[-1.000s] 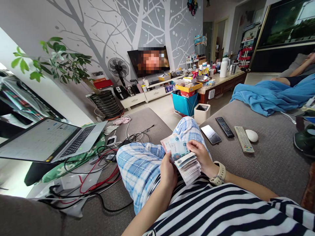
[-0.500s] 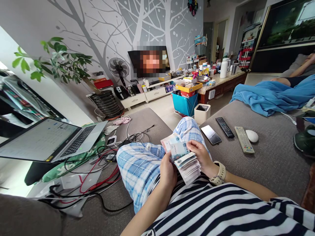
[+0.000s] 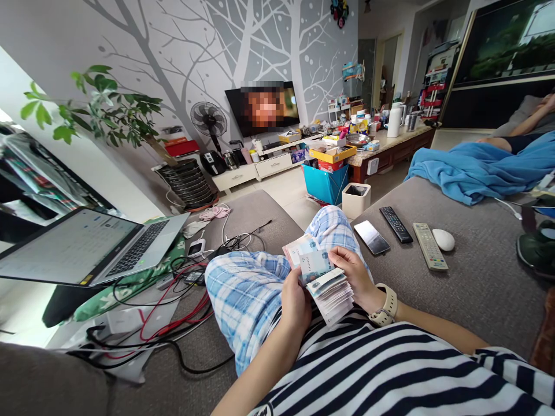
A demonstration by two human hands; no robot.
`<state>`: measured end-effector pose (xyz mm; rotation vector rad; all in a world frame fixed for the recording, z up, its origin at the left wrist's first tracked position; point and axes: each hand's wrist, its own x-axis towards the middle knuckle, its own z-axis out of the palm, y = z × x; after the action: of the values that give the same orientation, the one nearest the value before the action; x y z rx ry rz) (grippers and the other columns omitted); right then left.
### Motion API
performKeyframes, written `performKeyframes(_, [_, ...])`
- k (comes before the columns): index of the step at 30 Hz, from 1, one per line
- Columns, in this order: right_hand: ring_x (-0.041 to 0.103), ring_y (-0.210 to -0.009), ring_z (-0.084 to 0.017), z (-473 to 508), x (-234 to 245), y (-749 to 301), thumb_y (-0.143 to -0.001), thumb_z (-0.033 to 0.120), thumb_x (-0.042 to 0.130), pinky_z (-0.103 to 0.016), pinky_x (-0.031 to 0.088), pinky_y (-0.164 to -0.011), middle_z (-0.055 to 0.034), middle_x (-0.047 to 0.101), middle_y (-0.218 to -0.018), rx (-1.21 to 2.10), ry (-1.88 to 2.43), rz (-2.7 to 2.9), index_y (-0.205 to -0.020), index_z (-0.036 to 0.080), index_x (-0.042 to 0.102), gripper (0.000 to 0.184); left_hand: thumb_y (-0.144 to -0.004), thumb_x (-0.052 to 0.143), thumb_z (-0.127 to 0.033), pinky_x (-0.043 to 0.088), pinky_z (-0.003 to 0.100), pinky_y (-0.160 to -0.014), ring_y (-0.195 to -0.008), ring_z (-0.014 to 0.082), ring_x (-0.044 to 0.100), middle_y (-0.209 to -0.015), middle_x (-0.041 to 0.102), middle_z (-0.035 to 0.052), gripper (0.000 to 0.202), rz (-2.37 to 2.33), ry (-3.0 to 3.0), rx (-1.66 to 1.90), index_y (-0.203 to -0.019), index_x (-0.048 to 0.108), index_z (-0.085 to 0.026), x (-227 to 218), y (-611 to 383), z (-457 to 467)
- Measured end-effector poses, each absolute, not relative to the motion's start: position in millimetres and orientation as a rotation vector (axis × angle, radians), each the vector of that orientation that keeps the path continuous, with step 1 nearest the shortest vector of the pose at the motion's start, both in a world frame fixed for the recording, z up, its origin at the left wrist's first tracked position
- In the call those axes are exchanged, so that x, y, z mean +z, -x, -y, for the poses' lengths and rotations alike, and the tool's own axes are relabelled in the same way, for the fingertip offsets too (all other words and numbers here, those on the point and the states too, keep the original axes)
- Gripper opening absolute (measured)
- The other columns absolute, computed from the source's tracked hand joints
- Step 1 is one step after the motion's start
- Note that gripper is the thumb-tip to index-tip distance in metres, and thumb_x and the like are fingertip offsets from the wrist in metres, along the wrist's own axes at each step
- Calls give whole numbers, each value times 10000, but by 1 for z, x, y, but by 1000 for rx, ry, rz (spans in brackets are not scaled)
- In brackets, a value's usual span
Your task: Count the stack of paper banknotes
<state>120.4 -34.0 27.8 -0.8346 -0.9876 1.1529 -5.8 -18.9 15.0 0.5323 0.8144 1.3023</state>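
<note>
A thick stack of banknotes (image 3: 332, 297) is held above my lap, its near ends folded toward me and fanned into many layers. My left hand (image 3: 296, 300) is closed round the left side of the stack, thumb on top. With thumb and fingertips my right hand (image 3: 350, 274) pinches the right edge of a bluish banknote (image 3: 315, 263) at the top. Pinkish banknotes (image 3: 296, 248) stick out beyond it on the far left. My palms hide part of the stack. A pale watch (image 3: 385, 306) is on my right wrist.
On the sofa to my right lie a phone (image 3: 372, 237), a black remote (image 3: 396, 224), a grey remote (image 3: 430, 247) and a white mouse (image 3: 443, 240). Leftward are an open laptop (image 3: 143, 248) and tangled cables (image 3: 186, 323). A person lies by a blue blanket (image 3: 472, 164).
</note>
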Motion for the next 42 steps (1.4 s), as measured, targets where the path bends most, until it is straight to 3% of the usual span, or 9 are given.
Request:
performKeyframes(8, [442, -511, -142, 32, 22, -121, -815, 543, 655, -299, 334, -535, 8, 548, -552, 1216, 813, 979, -655, 210, 579, 378, -685, 691, -243, 541, 342, -774, -787, 232, 702, -897, 753, 95, 242, -809, -499, 1341, -889, 698, -111, 8, 7, 17])
performKeyframes(11, [426, -523, -128, 30, 20, -121, -746, 498, 747, -290, 336, -552, 31, 517, -550, 1164, 845, 958, -632, 211, 549, 368, -673, 714, -227, 535, 331, -771, -777, 220, 695, -878, 747, 81, 240, -808, -525, 1341, -885, 696, -118, 8, 8, 18])
performKeyframes(16, [461, -594, -149, 25, 17, -120, -599, 430, 851, -291, 358, -576, 39, 525, -650, 1153, 911, 839, -758, 228, 561, 388, -630, 749, -185, 540, 350, -785, -747, 210, 687, -826, 739, 59, 235, -837, -555, 1316, -850, 689, -132, 13, 10, 22])
performKeyframes(22, [403, -584, -140, 25, 16, -121, -682, 449, 770, -298, 322, -569, 26, 477, -611, 1141, 945, 952, -624, 203, 564, 326, -658, 725, -213, 549, 345, -774, -735, 208, 692, -818, 741, 60, 207, -851, -527, 1325, -846, 687, -136, 12, 9, 21])
performKeyframes(28, [408, -568, -131, 27, 18, -120, -665, 443, 768, -289, 319, -556, 32, 486, -593, 1128, 945, 936, -616, 197, 569, 321, -736, 640, -250, 557, 349, -786, -808, 242, 714, -863, 753, 94, 229, -827, -444, 1328, -910, 699, -112, 10, 6, 17])
performKeyframes(42, [439, -587, -134, 28, 17, -120, -661, 413, 784, -289, 331, -571, 22, 533, -620, 1169, 909, 910, -656, 195, 612, 278, -699, 618, -210, 551, 334, -801, -775, 218, 704, -821, 754, 65, 165, -849, -484, 1344, -819, 697, -129, 13, 5, 20])
